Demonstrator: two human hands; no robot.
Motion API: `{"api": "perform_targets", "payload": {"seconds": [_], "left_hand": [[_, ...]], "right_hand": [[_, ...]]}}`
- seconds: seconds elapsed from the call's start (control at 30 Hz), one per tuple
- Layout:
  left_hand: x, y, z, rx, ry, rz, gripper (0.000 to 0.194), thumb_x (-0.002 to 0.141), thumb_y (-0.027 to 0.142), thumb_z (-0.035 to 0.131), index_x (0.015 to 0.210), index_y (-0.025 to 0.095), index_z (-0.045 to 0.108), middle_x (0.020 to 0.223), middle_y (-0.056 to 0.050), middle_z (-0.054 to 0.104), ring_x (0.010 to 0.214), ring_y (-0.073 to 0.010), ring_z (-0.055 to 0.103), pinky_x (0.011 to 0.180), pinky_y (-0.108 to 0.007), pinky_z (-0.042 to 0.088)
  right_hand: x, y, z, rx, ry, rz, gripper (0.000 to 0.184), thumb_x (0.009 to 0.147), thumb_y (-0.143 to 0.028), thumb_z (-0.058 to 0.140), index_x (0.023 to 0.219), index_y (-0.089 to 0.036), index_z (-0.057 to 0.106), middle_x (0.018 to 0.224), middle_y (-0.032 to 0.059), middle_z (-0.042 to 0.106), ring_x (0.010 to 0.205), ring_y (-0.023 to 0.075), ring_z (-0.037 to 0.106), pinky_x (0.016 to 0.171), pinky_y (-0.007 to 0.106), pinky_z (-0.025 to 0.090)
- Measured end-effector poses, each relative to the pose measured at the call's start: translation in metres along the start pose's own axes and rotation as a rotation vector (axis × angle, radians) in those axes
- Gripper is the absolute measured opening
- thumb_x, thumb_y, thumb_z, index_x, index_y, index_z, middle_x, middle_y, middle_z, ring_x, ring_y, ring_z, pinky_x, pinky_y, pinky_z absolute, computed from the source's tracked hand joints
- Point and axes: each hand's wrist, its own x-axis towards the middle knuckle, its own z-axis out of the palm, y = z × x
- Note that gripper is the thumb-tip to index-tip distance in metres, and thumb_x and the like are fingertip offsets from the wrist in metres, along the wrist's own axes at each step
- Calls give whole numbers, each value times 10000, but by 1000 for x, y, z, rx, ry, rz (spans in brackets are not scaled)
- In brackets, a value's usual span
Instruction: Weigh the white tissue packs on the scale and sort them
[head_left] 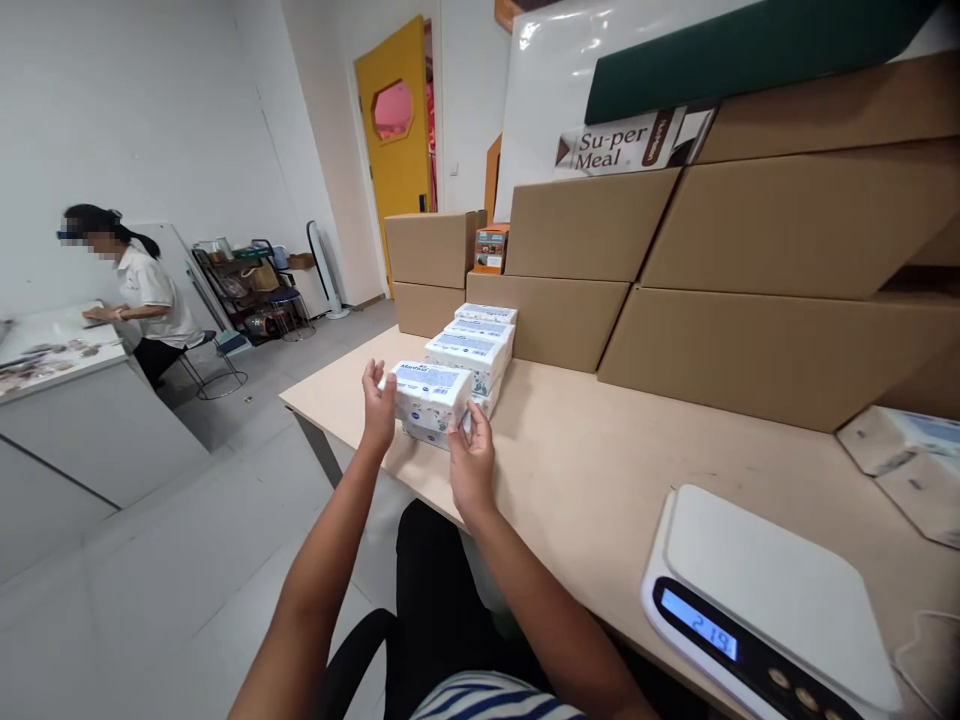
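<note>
A white tissue pack (431,385) with blue print is between my two hands, on top of another pack at the near end of a row. My left hand (379,408) presses its left end, fingers raised along the side. At the right front corner, my right hand (472,455) grips the pack with thumb and fingers. Behind it, more stacked tissue packs (472,345) run back toward the cardboard boxes. I cannot tell whether the held pack rests fully on the one below.
A white digital scale (765,570) with a lit display stands at the table's right front. Cardboard boxes (570,315) line the back of the table (570,430). More packs (911,460) lie at the far right. A person (154,285) sits at another table on the left.
</note>
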Motion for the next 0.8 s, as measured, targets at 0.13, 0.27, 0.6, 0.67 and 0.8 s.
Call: {"api": "perform_targets", "payload": {"seconds": [0.13,0.27,0.6,0.67,0.8], "left_hand": [[-8,-5,13,44,1,-29,1177,831,810,788,1698,209,267,1859,-257,185,1753,-388,187,1415,-518,229],[-7,-2,28,84,17,-59,1213,844,786,797,1714,188,200,1849,-276,188,1754,-390,178,1424,-523,185],[-95,67,66,-52,-78,466,858,1060,703,516,1736,413,75,1894,-69,94,1781,-291,30,1439,-548,51],[-116,76,94,-197,-293,619,799,1059,636,569,1736,484,172,1871,-24,204,1764,-328,154,1430,-575,143],[-151,82,175,-434,-742,450,809,1028,665,625,1728,489,259,1845,-61,314,1704,-372,335,1357,-619,347]], "right_hand": [[-5,9,2,-67,36,-71,835,904,-589,693,1614,-193,503,1872,167,180,1739,339,247,1391,530,316],[-8,0,2,-120,-38,-37,900,893,-588,734,1675,-249,448,1893,126,124,1751,362,200,1392,581,297],[-66,-101,-190,-280,-1,-319,372,992,-445,796,1354,-361,768,1728,99,526,1566,351,568,1278,612,501],[-77,-126,-239,-323,177,-366,237,995,-461,788,1179,-318,824,1622,131,633,1449,367,673,1226,643,540],[-84,-179,-327,-427,507,-424,271,967,-531,801,1071,-281,811,1586,146,663,1402,379,697,1252,696,478]]}}
